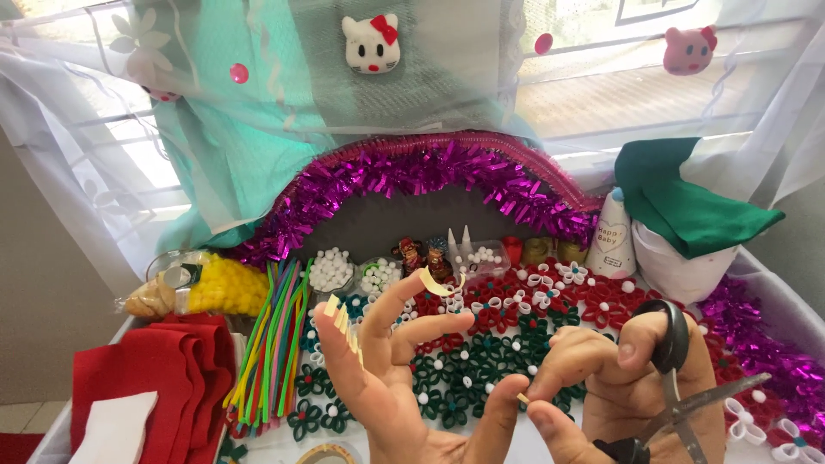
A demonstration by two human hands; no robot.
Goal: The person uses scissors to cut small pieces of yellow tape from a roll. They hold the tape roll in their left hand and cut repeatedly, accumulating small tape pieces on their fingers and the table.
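My left hand (404, 378) is raised palm up, fingers spread, with several small cream paper strips (344, 322) stuck along the index finger and a curled strip (440, 283) on the tip of another finger. My right hand (640, 378) has black-handled scissors (679, 387) looped on its fingers, blades open and pointing right. Its thumb and forefinger pinch a tiny cream strip (522, 399) against my left thumb tip. Below both hands lies a board (533, 430) covered with red, green and white quilled paper flowers (481, 344).
A bundle of coloured pipe cleaners (271, 344) and folded red felt (168, 378) lie at the left, next to yellow pom-poms (225, 288). Purple tinsel (412, 176) arches behind small bead tubs (331, 271). Green felt (687, 202) drapes a white bag at the right.
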